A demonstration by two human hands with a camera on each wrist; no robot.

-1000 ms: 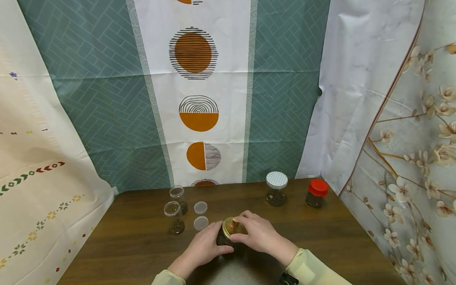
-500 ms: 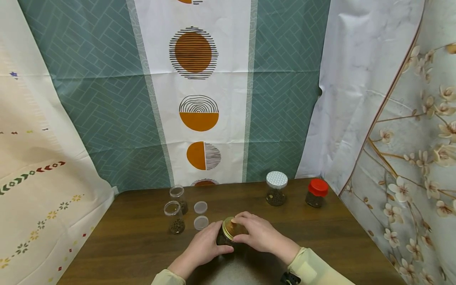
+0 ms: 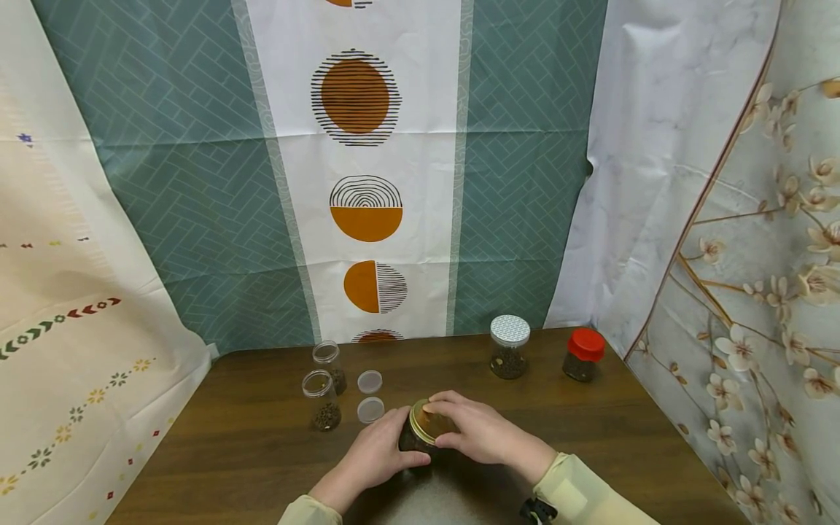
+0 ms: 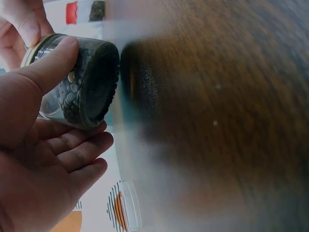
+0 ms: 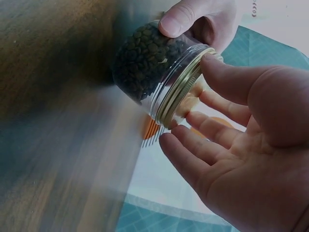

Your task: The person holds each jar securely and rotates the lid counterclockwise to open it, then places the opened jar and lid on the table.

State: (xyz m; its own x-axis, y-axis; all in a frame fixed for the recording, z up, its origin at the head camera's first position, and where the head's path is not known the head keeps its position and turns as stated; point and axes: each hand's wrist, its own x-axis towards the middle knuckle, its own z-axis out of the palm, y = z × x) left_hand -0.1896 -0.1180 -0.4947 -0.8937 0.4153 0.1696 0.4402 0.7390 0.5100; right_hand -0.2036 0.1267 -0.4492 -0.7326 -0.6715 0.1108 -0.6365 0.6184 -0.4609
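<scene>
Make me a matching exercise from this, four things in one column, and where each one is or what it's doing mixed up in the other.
1. Left hand
2. Red lid
3. Right hand
4. Two loose lids

A. Gripping the gold lid
B. Lying beside the open jars
C. Gripping the glass body under the gold lid
D. On the rightmost jar

Pairs: 1-C, 2-D, 3-A, 4-B.

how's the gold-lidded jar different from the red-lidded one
The gold-lidded jar has a shiny gold lid; the red-lidded jar has a bright red lid. The left hand and right hand hold the gold-lidded jar; no hand touches the red-lidded jar, farther back on the table. Both are see-through, lidded, with dark contents.
</scene>
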